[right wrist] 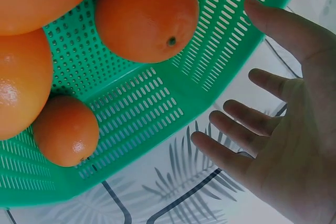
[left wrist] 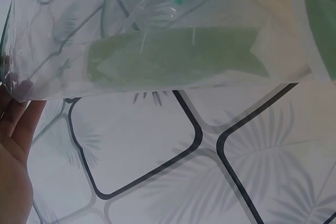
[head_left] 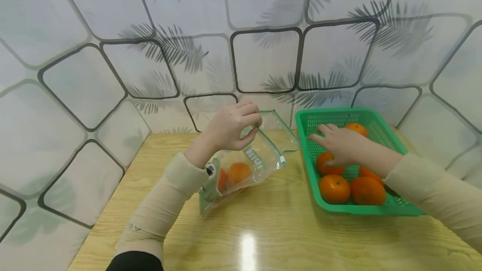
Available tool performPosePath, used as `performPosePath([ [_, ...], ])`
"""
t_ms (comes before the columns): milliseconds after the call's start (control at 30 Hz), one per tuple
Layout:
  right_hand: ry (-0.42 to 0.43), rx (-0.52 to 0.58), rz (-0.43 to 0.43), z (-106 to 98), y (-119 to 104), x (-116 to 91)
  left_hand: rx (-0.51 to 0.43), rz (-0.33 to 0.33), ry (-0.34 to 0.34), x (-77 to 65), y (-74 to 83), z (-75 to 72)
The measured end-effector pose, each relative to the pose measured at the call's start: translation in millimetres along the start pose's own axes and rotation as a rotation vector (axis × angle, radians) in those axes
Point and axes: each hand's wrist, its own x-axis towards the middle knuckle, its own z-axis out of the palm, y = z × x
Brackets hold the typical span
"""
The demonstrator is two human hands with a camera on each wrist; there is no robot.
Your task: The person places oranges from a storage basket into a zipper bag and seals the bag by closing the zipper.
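Observation:
My left hand (head_left: 235, 125) pinches the top edge of a clear zip bag (head_left: 269, 156) with a green printed part. Two orange fruits (head_left: 239, 173) lie low in the bag, seen through its plastic. In the left wrist view the fingers (left wrist: 26, 124) meet the bag's edge (left wrist: 58, 90). My right hand (head_left: 344, 145) is over a green plastic basket (head_left: 306, 149) with its fingers spread and nothing in them. Several oranges (head_left: 334, 189) lie in that basket. In the right wrist view the hand (right wrist: 283, 145) is apart from the nearest orange (right wrist: 147, 17).
A wooden table (head_left: 278, 225) carries the bag at the middle and the basket at the right. Behind it stands a pale wall covering (head_left: 267, 60) with dark line shapes and leaf prints. The basket's back rim (head_left: 335, 111) is close to that wall.

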Motion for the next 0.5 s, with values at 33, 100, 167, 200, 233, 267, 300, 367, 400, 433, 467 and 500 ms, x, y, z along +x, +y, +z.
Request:
performPosePath([
  [33, -0.006, 0.004, 0.001, 1, 0, 0, -0.006, -0.005, 0.005, -0.3, 0.3, 0.4],
  [100, -0.018, 0.005, 0.002, 2, 0, 0, -0.017, -0.016, 0.010, -0.6, 0.9, 0.9],
  [167, -0.026, 0.005, 0.002, 4, 1, 0, -0.029, -0.028, 0.011, -0.5, 1.2, 0.8],
  [200, -0.028, 0.008, 0.001, 6, 1, 0, -0.034, -0.034, 0.011, -0.5, 1.3, 0.5],
  [233, -0.032, 0.012, 0.001, 7, 2, 0, -0.039, -0.038, 0.010, -0.4, 1.3, 0.3],
  [267, -0.036, 0.016, 0.004, 9, 2, 0, -0.044, -0.043, 0.009, -0.2, 1.2, -0.1],
  [300, -0.041, 0.019, 0.005, 10, 2, 0, -0.048, -0.049, 0.010, -0.1, 1.1, -0.3],
  [367, -0.051, 0.024, 0.005, 14, 3, 0, -0.057, -0.057, 0.013, -0.2, 0.6, -0.6],
  [400, -0.056, 0.027, 0.004, 16, 3, 0, -0.060, -0.060, 0.014, -0.3, 0.4, -0.5],
  [433, -0.062, 0.032, 0.004, 18, 3, 0, -0.063, -0.063, 0.017, -0.5, 0.1, -0.3],
  [467, -0.067, 0.038, 0.003, 19, 3, 0, -0.067, -0.065, 0.020, -0.7, -0.2, 0.0],
  [500, -0.071, 0.041, 0.002, 21, 3, 0, -0.070, -0.066, 0.022, -0.9, -0.4, 0.3],
])
